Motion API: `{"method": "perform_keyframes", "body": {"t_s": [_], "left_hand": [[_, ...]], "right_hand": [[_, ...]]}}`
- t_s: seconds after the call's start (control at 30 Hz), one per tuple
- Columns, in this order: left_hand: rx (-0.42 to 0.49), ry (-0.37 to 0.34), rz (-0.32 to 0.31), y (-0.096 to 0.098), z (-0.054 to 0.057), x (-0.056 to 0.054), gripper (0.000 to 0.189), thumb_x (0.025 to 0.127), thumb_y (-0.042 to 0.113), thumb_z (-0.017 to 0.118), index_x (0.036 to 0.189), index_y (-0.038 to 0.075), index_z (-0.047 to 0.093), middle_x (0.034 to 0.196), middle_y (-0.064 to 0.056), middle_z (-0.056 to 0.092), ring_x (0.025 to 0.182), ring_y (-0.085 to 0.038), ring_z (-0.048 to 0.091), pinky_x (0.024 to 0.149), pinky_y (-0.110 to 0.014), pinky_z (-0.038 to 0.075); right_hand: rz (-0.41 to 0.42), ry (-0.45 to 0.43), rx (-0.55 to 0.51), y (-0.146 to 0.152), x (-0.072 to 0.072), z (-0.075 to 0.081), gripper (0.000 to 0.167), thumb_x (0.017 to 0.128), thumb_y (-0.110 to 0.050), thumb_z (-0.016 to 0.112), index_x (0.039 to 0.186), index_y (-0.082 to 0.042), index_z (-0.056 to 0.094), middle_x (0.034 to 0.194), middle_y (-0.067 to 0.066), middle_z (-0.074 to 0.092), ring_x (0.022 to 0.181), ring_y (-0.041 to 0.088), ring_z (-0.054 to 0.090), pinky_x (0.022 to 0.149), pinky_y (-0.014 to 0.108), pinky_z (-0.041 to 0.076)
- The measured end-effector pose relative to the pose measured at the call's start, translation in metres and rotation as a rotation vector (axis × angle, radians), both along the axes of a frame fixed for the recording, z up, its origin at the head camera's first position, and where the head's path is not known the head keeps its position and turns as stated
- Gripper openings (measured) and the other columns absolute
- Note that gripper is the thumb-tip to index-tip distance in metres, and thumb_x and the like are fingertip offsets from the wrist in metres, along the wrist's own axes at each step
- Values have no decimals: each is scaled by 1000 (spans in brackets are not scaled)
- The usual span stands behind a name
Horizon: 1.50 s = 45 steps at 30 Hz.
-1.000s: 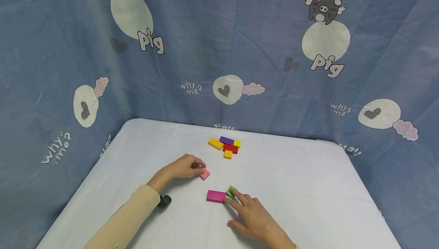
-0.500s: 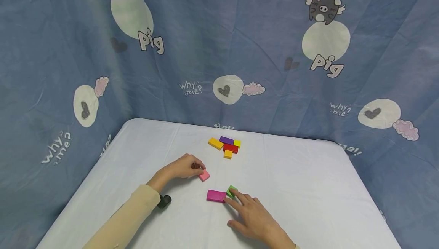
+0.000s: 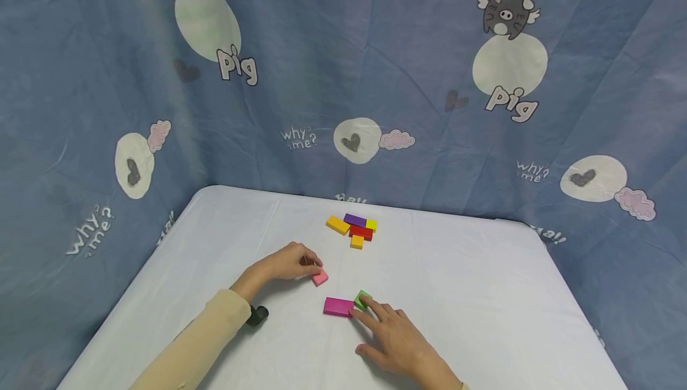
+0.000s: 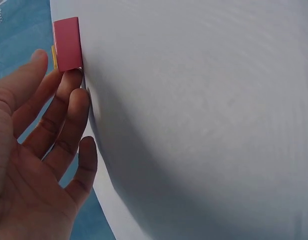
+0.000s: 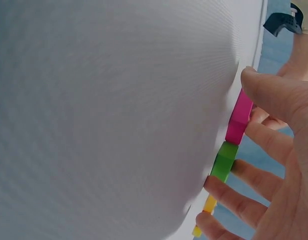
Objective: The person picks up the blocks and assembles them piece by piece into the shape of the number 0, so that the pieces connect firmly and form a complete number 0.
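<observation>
In the head view, my left hand [image 3: 292,260] is at a small light-pink block [image 3: 319,276] on the white table. The left wrist view shows fingertips at the near end of the pink block [image 4: 68,44], with the thumb apart from it. My right hand [image 3: 394,339] spreads its fingers over the table. One fingertip touches a small green block [image 3: 362,299]; another is at the right end of a longer magenta block [image 3: 338,307]. These two blocks lie end to end, also in the right wrist view, where magenta [image 5: 238,120] meets green [image 5: 224,160].
Farther back lies a cluster of flat blocks: orange [image 3: 337,225], purple [image 3: 355,220], yellow [image 3: 371,225], red [image 3: 361,233] and a small orange-yellow one [image 3: 356,242]. A blue printed curtain [image 3: 418,80] hangs behind the table [image 3: 483,306]. A black strap [image 3: 257,316] sits at the left wrist.
The pink block has slid slightly toward me at my left fingertips. My right hand and the green and magenta blocks stay where they were.
</observation>
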<state>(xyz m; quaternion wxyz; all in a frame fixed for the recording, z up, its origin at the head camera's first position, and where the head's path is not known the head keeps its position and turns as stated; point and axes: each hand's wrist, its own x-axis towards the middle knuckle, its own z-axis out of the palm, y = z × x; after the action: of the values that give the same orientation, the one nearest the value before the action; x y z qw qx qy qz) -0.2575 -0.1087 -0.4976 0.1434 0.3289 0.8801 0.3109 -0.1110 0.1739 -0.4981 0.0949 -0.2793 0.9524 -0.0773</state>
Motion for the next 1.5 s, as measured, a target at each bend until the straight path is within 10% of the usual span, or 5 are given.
{"method": "perform_keyframes", "body": {"t_s": [1.5], "left_hand": [[10,-48,-47,1,-1,3,12,90,19,72,99,13,76,83,13,66,76,-8,57,72,-28,49]], "right_hand": [[17,28,-14,1,1,0,66,89,-56,63,148,-34,42,155,1,33,127,25,48,97,51,45]]}}
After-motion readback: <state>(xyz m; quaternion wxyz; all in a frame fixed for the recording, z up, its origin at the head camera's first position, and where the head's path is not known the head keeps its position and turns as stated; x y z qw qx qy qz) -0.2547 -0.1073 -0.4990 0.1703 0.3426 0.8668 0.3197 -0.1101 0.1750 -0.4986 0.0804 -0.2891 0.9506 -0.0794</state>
